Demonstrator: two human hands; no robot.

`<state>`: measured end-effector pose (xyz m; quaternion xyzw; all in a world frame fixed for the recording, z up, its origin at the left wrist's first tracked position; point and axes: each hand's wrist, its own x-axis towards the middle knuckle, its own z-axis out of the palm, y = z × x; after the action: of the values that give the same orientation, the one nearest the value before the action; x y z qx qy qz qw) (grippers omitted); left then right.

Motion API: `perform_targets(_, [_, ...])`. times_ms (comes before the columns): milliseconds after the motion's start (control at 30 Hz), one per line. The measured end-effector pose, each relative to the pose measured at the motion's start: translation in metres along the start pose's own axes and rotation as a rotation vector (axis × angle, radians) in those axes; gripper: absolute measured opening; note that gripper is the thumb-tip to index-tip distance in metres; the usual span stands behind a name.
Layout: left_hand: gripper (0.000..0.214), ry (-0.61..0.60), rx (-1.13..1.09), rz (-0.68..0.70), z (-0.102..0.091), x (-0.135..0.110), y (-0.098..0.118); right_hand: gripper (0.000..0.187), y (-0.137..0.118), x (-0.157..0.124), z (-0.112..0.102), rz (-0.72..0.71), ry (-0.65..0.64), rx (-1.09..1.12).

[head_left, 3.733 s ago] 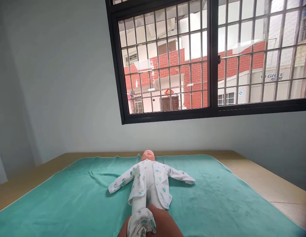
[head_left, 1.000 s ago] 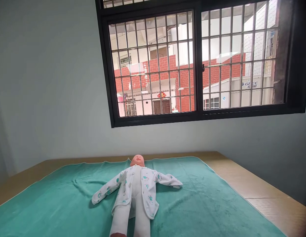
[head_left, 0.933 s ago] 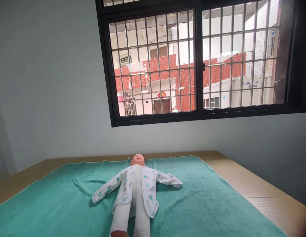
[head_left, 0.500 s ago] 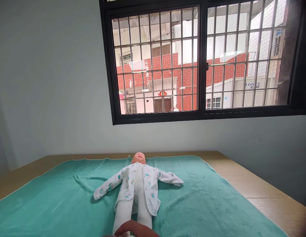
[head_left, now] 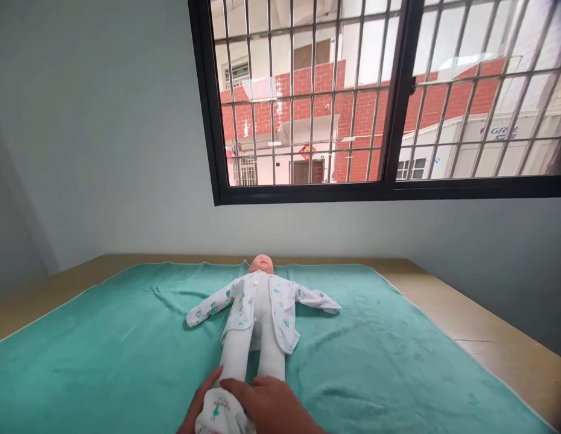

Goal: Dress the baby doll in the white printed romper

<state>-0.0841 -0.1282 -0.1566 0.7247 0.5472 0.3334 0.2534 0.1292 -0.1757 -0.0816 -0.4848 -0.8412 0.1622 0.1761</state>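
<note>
Head view: face-up white doll (head_left: 261,299), printed jacket (head_left: 286,310) open, bunched cloth (head_left: 217,413) at feet.

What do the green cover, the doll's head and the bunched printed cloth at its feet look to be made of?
Green cover: soft plush or terry-like fabric, matte, wrinkled, with a brushed nap. Doll's head: likely vinyl or plastic, smooth, slightly shiny. Printed cloth: probably thin cotton knit, matte, limp, crumpling into soft folds.

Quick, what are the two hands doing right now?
Left hand: curled against the bunched white printed cloth at the baby doll's feet, seemingly gripping it.
Right hand: closed on the same cloth.
</note>
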Motion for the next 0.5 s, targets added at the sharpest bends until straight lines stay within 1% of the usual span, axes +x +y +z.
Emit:
perform_targets(33, [0.042, -0.034, -0.108, -0.056, -0.002, -0.004, 0.009, 0.066, -0.002, -0.002, -0.002, -0.024, -0.002, -0.024])
perform_targets(67, [0.046, -0.036, -0.217, -0.068, -0.005, -0.008, 0.02, 0.074, -0.003, -0.005, -0.003, -0.031, 0.008, -0.039])
perform_targets(133, [0.056, -0.077, -0.362, -0.033, -0.012, -0.016, 0.046, 0.086, -0.007, -0.009, -0.008, -0.013, 0.054, -0.07])
perform_targets(167, [0.057, -0.064, -0.395, -0.032, -0.016, -0.02, 0.059, 0.09, -0.009, -0.011, -0.01, 0.012, 0.086, -0.088])
perform_targets(200, [0.054, -0.08, -0.41, -0.047, -0.019, -0.023, 0.071, 0.091, -0.01, -0.013, -0.013, 0.047, 0.119, -0.102])
perform_targets(267, [0.045, -0.129, -0.419, -0.096, -0.025, -0.025, 0.088, 0.084, -0.012, -0.015, -0.022, 0.122, 0.177, -0.102])
perform_targets(333, [0.032, -0.184, -0.426, -0.128, -0.031, -0.022, 0.093, 0.073, -0.011, -0.017, -0.033, 0.172, 0.204, -0.025])
perform_targets(367, [0.027, -0.212, -0.435, -0.138, -0.034, -0.019, 0.091, 0.07, -0.008, -0.017, -0.04, 0.165, 0.185, 0.042])
perform_targets(433, [0.025, -0.292, -0.473, -0.151, -0.043, -0.01, 0.079, 0.067, -0.001, -0.018, -0.054, 0.095, 0.074, 0.22])
perform_targets(467, [0.029, -0.343, -0.502, -0.153, -0.048, -0.006, 0.071, 0.063, 0.005, -0.019, -0.061, 0.058, 0.005, 0.321])
perform_targets(500, [0.035, -0.386, -0.538, -0.153, -0.054, -0.001, 0.063, 0.055, 0.011, -0.018, -0.066, 0.04, -0.046, 0.422])
